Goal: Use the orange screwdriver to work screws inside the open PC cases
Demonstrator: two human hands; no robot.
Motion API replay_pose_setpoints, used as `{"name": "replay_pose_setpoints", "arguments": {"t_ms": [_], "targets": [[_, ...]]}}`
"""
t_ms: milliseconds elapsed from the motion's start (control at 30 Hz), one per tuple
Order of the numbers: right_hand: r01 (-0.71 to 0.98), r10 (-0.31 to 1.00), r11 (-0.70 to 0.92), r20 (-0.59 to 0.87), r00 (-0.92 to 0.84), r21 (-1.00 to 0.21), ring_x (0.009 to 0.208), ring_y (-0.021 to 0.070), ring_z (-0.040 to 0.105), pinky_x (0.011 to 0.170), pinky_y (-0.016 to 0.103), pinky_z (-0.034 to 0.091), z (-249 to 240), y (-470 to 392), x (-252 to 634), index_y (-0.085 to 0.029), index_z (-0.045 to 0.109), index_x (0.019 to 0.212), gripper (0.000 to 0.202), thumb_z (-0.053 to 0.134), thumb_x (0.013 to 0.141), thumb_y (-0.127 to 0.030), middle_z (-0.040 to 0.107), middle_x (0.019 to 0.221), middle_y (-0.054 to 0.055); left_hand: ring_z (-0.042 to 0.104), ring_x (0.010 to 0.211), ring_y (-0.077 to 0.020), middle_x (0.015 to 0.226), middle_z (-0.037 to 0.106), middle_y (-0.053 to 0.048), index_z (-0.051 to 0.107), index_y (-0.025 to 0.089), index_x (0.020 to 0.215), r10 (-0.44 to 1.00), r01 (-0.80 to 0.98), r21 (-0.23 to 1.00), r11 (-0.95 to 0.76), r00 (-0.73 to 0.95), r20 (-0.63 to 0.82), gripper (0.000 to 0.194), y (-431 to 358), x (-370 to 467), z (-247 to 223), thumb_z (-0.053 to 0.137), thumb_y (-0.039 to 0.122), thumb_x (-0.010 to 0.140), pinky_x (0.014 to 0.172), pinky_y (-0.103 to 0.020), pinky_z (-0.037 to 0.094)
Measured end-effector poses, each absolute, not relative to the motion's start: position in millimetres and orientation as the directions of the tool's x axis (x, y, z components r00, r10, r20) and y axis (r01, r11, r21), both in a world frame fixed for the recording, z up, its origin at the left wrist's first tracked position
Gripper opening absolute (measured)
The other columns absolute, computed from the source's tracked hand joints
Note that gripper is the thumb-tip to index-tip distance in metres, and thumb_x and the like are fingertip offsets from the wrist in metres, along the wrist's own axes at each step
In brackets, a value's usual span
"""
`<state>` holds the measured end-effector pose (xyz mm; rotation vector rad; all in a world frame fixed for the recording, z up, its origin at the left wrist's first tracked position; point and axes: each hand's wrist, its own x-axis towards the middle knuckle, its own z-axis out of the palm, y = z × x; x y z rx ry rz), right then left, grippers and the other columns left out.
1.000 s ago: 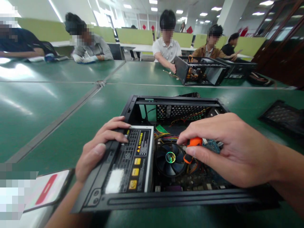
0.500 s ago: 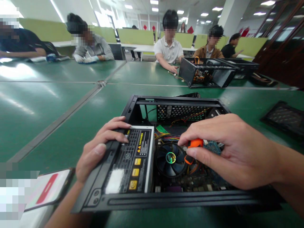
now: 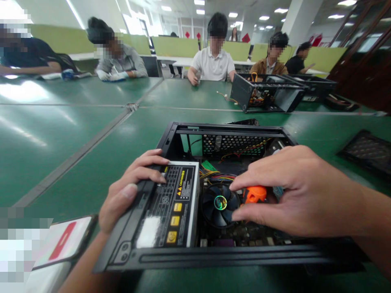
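An open black computer case (image 3: 232,257) lies on its side before me. My left hand (image 3: 125,191) grips its left edge, fingertips on the labelled power supply (image 3: 171,203). Right of that sits a round black cooling fan (image 3: 215,211) on the motherboard, with coloured wires behind it. Over the fan's right side is my right hand (image 3: 293,195), thumb and index finger spread apart. Between them shows the orange handle of what looks like a screwdriver (image 3: 255,194), seemingly held by the other fingers, which are hidden. Its shaft cannot be seen.
At lower left lies a phone-like device with a red bar on its screen (image 3: 62,241). A dark mesh panel (image 3: 369,152) rests at right. Across the green table (image 3: 100,138), other people sit, and another open case (image 3: 244,93) stands near a loose cable (image 3: 226,97).
My right thumb and index finger have spread from the orange handle, which now sits deeper in the hand. The left hand stays put. The person opposite has drawn a hand back from the cable.
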<state>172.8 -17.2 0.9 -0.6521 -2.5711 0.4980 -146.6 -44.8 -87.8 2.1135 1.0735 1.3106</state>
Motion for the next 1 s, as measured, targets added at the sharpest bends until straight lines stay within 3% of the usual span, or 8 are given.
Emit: {"name": "replay_pose_setpoints", "arguments": {"t_ms": [133, 300, 500, 700, 1000], "targets": [[0.381, 0.535, 0.816, 0.318, -0.783, -0.434, 0.084, 0.0193, 0.073, 0.077, 0.030, 0.057, 4.9, -18.3, 174.2, -0.024, 0.074, 0.108, 0.025, 0.073, 0.083, -0.026, 0.078, 0.098, 0.004, 0.039, 0.137, -0.0325, 0.125, 0.064, -0.001, 0.069, 0.027, 0.095, 0.797, 0.395, 0.694, -0.602, 0.243, 0.553, 0.033, -45.8, -145.1, -86.6, 0.038, 0.040, 0.094, 0.119, -0.050, 0.024], [0.354, 0.569, 0.813, 0.502, -0.652, -0.461, 0.085, 0.0150, 0.073, 0.078, 0.024, 0.057, 4.9, -19.7, 164.7, -0.023, 0.073, 0.106, 0.020, 0.071, 0.086, -0.026, 0.078, 0.099, -0.001, 0.039, 0.137, -0.0331, 0.123, 0.064, -0.001, 0.069, 0.026, 0.093, 0.804, 0.380, 0.711, -0.592, 0.219, 0.553, 0.033, -46.5, -142.4, -86.3, 0.040, 0.040, 0.093, 0.119, -0.051, 0.025], [0.267, 0.481, 0.824, 0.366, -0.797, -0.500, 0.093, 0.0147, 0.072, 0.083, 0.024, 0.055, -9.2, -19.5, 153.5, -0.018, 0.069, 0.114, 0.024, 0.065, 0.091, -0.023, 0.076, 0.105, 0.004, 0.039, 0.138, -0.0307, 0.123, 0.064, 0.000, 0.069, 0.027, 0.093, 0.805, 0.385, 0.709, -0.592, 0.232, 0.546, 0.033, -47.4, -143.4, -85.7, 0.040, 0.042, 0.094, 0.119, -0.047, 0.026], [0.244, 0.469, 0.824, 0.374, -0.800, -0.511, 0.091, 0.0143, 0.071, 0.084, 0.024, 0.054, -8.3, -20.9, 154.6, -0.018, 0.068, 0.114, 0.023, 0.064, 0.092, -0.025, 0.076, 0.105, 0.004, 0.039, 0.138, -0.0328, 0.124, 0.064, -0.003, 0.069, 0.024, 0.092, 0.801, 0.372, 0.711, -0.597, 0.236, 0.550, 0.033, -46.9, -142.2, -86.0, 0.040, 0.042, 0.094, 0.118, -0.050, 0.027], [0.194, 0.414, 0.856, 0.412, -0.812, -0.479, 0.097, 0.0109, 0.069, 0.088, 0.018, 0.051, -11.2, -20.3, 151.4, -0.014, 0.067, 0.115, 0.024, 0.064, 0.092, -0.019, 0.076, 0.107, 0.003, 0.040, 0.137, -0.0291, 0.123, 0.064, 0.000, 0.069, 0.027, 0.093, 0.798, 0.383, 0.702, -0.600, 0.229, 0.557, 0.033, -46.8, -143.2, -87.1, 0.039, 0.042, 0.095, 0.118, -0.044, 0.027]]}}
